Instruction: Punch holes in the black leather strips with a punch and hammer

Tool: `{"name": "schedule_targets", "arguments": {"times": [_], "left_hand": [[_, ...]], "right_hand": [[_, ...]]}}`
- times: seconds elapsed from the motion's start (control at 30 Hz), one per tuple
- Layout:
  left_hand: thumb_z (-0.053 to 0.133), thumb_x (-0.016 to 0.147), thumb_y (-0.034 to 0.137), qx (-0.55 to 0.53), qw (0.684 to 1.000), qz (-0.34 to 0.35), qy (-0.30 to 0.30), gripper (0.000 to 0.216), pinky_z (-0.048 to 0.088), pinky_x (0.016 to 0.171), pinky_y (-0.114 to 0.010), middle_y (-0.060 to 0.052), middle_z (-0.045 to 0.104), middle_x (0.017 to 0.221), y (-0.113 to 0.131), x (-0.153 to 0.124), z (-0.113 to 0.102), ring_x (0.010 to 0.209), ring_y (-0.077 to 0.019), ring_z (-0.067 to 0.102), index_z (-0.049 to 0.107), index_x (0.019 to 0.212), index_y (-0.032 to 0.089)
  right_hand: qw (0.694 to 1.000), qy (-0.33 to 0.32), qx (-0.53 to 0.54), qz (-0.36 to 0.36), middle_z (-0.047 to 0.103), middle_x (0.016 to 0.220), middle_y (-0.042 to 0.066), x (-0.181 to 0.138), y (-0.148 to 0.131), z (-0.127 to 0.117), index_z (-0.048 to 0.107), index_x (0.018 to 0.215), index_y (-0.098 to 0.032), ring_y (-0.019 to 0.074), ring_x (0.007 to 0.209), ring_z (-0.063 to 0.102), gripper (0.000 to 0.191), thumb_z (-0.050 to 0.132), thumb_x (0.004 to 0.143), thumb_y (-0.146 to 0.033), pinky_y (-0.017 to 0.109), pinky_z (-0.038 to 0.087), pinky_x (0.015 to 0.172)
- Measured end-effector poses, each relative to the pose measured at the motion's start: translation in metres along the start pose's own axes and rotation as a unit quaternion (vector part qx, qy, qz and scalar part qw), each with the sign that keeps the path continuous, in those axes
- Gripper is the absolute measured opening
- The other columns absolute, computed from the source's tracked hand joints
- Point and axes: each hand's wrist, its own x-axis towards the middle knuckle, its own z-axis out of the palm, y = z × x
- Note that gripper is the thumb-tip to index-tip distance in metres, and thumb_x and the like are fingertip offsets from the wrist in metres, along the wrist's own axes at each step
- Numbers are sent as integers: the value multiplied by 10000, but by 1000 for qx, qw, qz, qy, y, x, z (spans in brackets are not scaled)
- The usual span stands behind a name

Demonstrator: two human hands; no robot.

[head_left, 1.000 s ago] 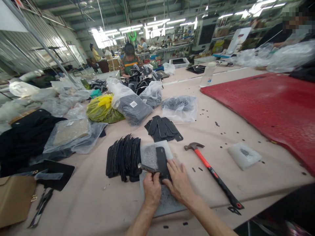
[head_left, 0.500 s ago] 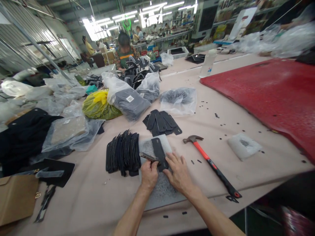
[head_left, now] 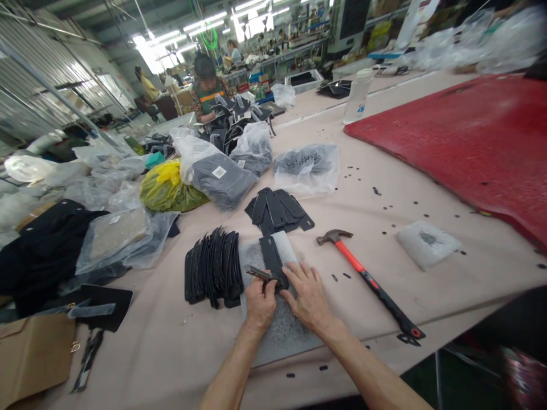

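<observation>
My left hand [head_left: 261,303] is closed around a slim metal punch [head_left: 258,272], held tilted with its lower end at the near end of a black flat strip [head_left: 270,254]. The strip lies on a grey speckled board [head_left: 287,327]. My right hand [head_left: 306,293] rests on the strip's near right edge, fingers stretched out and spread. Close to the left of the board stands a thick row of black pieces [head_left: 213,267]. Beyond the board, more black strips [head_left: 277,209] lie fanned out. A claw hammer [head_left: 363,273] with a red and black handle lies right of my right hand.
Plastic-wrapped bundles [head_left: 220,176] and a yellow bag [head_left: 168,188] sit farther back. A red sheet [head_left: 461,136] covers the right side, with a clear bottle [head_left: 358,97] beside it. A white packet [head_left: 428,244] lies past the hammer. A person [head_left: 207,85] sits across the table.
My hands stay at the strip's near end, with the punch still in my left hand. The strip's far end has shifted slightly left, and the whole view has tilted a little.
</observation>
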Motion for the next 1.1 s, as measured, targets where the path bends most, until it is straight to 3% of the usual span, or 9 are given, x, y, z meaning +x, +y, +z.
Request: {"name": "schedule_targets", "arguments": {"times": [0.23,0.6,0.9,1.1], "left_hand": [[508,905,259,36,996,39,-73,245,511,997,-396,-100,721,1113,-3,2,-10,1104,-238,650,697,1036,176],[433,916,175,81,983,121,-115,294,504,1013,-414,-108,697,1156,-9,-1,-14,1148,-246,623,651,1114,175],[458,928,190,43,993,88,-70,261,502,1025,-407,-104,699,1161,-2,-2,-12,1154,-235,623,653,1101,166],[497,921,213,29,992,91,-88,246,518,1002,-401,-90,708,1157,-2,-1,-12,1122,-227,645,664,1097,176]], "right_hand": [[1000,-17,7,10,441,1469,66,2,1,0,537,1299,-255,316,1355,334,449,569,852,-275,559,213,1097],[1000,-14,6,6,438,1471,66,1,0,-1,528,1313,-246,331,1348,334,461,561,853,-253,561,226,1090],[1000,-10,-2,3,434,1477,49,1,-2,0,527,1318,-242,333,1343,329,472,568,848,-241,562,219,1099],[1000,-16,-12,2,432,1480,53,1,-2,0,524,1327,-240,334,1351,320,477,573,853,-245,560,212,1101]]}}
